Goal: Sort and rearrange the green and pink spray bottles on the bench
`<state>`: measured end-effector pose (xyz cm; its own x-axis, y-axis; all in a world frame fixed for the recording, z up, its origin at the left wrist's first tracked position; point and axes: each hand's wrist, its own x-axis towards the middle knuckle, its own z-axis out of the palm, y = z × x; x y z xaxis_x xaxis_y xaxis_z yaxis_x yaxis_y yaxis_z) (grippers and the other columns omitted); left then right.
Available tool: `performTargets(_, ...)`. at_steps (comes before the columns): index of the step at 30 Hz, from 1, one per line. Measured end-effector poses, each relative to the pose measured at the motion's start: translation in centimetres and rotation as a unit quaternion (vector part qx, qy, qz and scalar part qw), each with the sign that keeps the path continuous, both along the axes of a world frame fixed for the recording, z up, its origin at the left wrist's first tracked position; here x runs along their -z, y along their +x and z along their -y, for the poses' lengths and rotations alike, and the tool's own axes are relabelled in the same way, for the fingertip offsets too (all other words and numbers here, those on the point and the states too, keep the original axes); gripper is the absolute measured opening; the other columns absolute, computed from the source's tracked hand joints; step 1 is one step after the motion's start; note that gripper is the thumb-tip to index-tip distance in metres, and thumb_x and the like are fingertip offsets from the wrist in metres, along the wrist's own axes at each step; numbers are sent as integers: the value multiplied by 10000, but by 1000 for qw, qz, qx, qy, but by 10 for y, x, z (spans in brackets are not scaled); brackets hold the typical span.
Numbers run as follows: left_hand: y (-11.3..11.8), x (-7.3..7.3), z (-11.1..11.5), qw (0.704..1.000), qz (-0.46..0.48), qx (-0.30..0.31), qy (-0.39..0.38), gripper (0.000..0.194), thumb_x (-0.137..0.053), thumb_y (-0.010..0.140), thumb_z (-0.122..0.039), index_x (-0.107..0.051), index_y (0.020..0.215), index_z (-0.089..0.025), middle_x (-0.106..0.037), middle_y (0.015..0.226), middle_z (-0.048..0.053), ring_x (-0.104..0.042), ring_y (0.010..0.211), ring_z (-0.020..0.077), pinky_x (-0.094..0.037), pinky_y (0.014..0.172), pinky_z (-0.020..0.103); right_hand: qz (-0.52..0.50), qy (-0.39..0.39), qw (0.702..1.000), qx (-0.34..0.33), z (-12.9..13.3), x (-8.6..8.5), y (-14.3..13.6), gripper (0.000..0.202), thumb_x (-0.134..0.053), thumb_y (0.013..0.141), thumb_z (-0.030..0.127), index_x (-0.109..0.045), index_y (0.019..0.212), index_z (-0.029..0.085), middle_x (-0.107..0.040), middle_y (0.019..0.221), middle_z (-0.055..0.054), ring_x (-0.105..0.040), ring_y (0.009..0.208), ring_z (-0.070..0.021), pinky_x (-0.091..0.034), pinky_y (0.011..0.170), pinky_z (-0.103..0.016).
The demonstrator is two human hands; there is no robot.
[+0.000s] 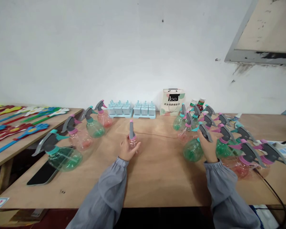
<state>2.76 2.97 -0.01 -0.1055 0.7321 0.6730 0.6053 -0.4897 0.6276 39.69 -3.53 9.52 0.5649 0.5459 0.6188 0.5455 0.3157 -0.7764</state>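
In the middle of the wooden table, my left hand [126,149] is wrapped round the clear body of a pink spray bottle [132,131]. That bottle stands upright, its grey trigger head above my fingers. On the right, my right hand [207,144] grips the grey head of a green spray bottle [192,150], which tilts a little; my fingers are partly hidden. Several more pink and green spray bottles [246,156] crowd around and beyond that hand. To the left, a slanting row holds pink and green ones, the nearest a green spray bottle [65,157].
A phone [43,173] lies by the left row. Along the wall stand two light-blue popsicle moulds [120,109], a paper bag [173,103] and red-filled bottles [200,103]. Colourful hand-shaped strips [28,132] cover a side table. A black cable [274,190] hangs over the right edge.
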Motion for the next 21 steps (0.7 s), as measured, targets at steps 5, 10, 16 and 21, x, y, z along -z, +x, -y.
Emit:
performTargets(5, 0, -1, 0, 1000, -7, 3, -4, 481, -728, 745, -489, -538, 1092, -214, -718, 941, 83, -715, 894, 279, -547, 811, 437, 20, 30, 999, -19, -15, 12, 11, 350, -654, 786, 378, -691, 1067, 173, -703, 967, -71, -621, 869, -210, -488, 846, -383)
performTargets(10, -1, -2, 0, 1000, 4, 14, -1, 482, -743, 734, -471, -542, 1096, -223, -717, 911, 66, -715, 852, 254, -548, 787, 411, 31, 8, 999, 1, -25, 20, 19, 224, -649, 727, 333, -599, 902, 203, -569, 745, 30, -495, 675, -144, -425, 687, -310)
performTargets(16, -2, -2, 1, 1000, 4, 18, 1, 505, -754, 733, -436, -535, 1134, -222, -721, 953, 59, -715, 881, 236, -550, 815, 395, 25, -7, 1000, -6, -19, 22, 22, 153, -638, 733, 328, -546, 704, 209, -464, 618, 60, -418, 620, -126, -376, 618, -284)
performTargets(21, -2, -1, 0, 1000, -1, 8, -5, 495, -757, 727, -428, -543, 1121, -217, -717, 935, 59, -715, 877, 246, -546, 814, 404, 6, 1, 1000, -4, -23, 25, 18, 196, -640, 762, 382, -638, 773, 187, -519, 648, 34, -461, 659, -150, -427, 676, -318)
